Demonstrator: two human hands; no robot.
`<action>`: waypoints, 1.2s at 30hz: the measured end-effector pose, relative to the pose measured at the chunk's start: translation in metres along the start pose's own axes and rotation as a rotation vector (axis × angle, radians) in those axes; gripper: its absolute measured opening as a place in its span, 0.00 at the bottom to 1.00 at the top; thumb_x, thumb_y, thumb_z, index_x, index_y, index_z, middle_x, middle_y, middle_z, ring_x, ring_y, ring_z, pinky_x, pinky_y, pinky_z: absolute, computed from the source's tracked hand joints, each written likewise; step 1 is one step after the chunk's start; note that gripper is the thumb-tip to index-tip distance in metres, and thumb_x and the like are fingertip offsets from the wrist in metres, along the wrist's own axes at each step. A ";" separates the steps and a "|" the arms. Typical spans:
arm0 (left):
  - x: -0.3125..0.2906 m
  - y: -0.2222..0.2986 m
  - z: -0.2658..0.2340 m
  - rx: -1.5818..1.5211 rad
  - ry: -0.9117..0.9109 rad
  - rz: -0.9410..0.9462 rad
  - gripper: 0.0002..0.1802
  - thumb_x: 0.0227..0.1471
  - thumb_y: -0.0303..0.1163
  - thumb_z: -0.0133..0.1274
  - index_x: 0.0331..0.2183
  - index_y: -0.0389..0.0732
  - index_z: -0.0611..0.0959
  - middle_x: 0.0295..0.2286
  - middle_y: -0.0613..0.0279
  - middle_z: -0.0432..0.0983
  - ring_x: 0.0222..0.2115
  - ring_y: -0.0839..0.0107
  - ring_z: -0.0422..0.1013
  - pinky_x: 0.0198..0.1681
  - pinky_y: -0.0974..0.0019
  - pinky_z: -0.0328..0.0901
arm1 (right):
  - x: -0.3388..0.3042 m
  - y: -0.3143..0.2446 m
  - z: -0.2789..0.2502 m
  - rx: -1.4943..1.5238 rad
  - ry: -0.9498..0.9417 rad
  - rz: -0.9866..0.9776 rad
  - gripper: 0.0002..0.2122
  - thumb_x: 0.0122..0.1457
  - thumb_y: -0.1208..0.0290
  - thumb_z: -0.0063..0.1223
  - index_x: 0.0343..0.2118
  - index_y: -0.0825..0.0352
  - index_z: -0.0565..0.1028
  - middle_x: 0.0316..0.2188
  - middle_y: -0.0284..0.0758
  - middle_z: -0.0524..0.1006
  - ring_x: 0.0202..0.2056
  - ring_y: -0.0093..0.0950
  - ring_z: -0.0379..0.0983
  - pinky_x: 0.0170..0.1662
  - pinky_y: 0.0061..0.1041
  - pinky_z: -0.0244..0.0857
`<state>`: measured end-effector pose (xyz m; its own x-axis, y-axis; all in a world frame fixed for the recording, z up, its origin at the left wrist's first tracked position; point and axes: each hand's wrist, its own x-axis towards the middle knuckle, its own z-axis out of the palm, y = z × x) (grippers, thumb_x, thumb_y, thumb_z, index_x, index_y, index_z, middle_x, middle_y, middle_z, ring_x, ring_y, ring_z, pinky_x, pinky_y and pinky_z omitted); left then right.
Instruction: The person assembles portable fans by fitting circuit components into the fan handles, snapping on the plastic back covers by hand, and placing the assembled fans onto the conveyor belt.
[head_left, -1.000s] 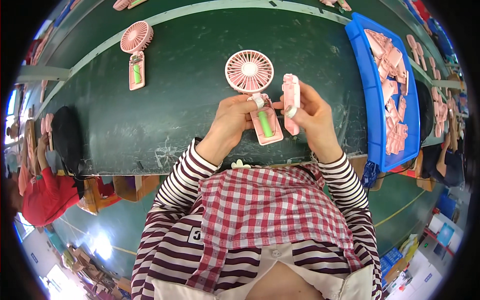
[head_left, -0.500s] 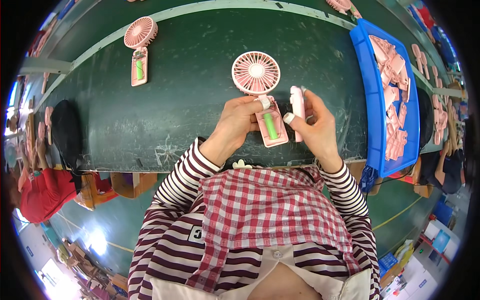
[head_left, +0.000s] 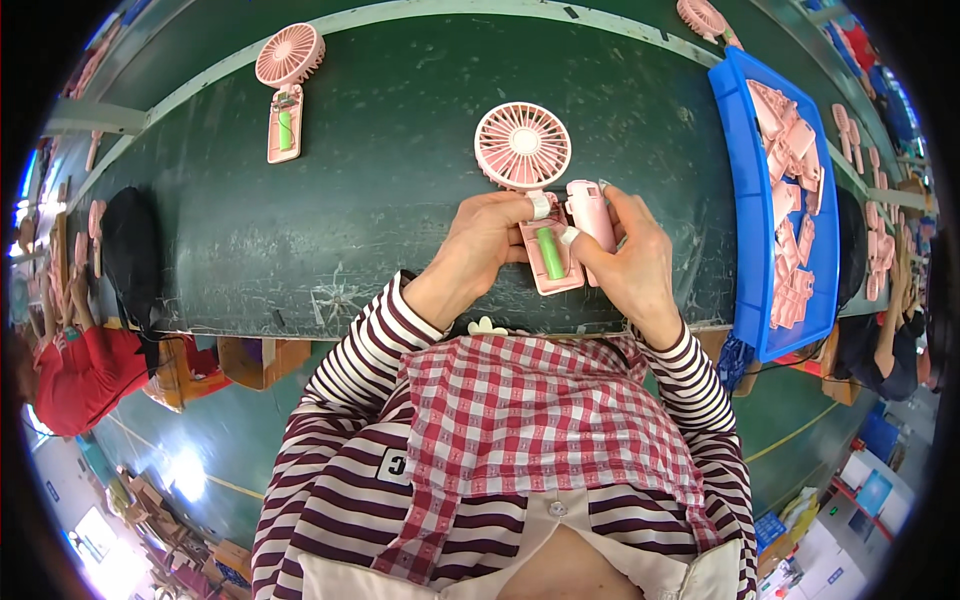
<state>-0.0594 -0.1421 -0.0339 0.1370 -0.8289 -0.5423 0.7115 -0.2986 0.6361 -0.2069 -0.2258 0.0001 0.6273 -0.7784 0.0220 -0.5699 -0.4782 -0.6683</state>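
Since before, right hand [head_left: 625, 262] brought its pink cover [head_left: 592, 218] beside the fan [head_left: 527, 160]. Left hand [head_left: 490, 238] pinches the fan's handle. Three fans show; one blue tray [head_left: 745, 200] of pink parts.

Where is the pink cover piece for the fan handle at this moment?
In the head view it is right of centre, held upright in the right hand, beside the open fan handle with the green battery.

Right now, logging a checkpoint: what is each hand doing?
Left hand: closed on the open fan handle, steadying it.
Right hand: closed on the pink cover, holding it beside the handle.
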 end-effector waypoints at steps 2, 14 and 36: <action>-0.001 0.000 0.000 -0.004 0.027 -0.021 0.13 0.49 0.30 0.49 0.37 0.34 0.74 0.32 0.58 0.74 0.31 0.69 0.73 0.36 0.65 0.69 | 0.000 0.002 0.000 -0.008 0.011 0.012 0.25 0.42 0.67 0.60 0.44 0.75 0.69 0.29 0.38 0.71 0.28 0.27 0.69 0.30 0.24 0.63; -0.001 -0.001 0.005 0.106 0.085 0.010 0.13 0.46 0.20 0.46 0.38 0.31 0.73 0.33 0.56 0.73 0.31 0.70 0.73 0.36 0.67 0.70 | -0.002 0.003 0.000 -0.027 0.009 0.026 0.25 0.41 0.68 0.59 0.43 0.75 0.69 0.29 0.39 0.71 0.29 0.29 0.70 0.32 0.25 0.64; -0.001 0.001 0.002 -0.146 -0.037 0.016 0.27 0.53 0.50 0.38 0.41 0.35 0.71 0.34 0.58 0.70 0.32 0.70 0.67 0.34 0.66 0.64 | 0.000 -0.025 0.015 -0.265 -0.007 -0.215 0.21 0.38 0.66 0.59 0.37 0.70 0.72 0.25 0.38 0.70 0.25 0.35 0.70 0.26 0.32 0.65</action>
<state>-0.0604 -0.1424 -0.0312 0.1256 -0.8506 -0.5106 0.8025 -0.2155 0.5564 -0.1840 -0.2076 0.0057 0.7513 -0.6458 0.1363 -0.5414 -0.7211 -0.4323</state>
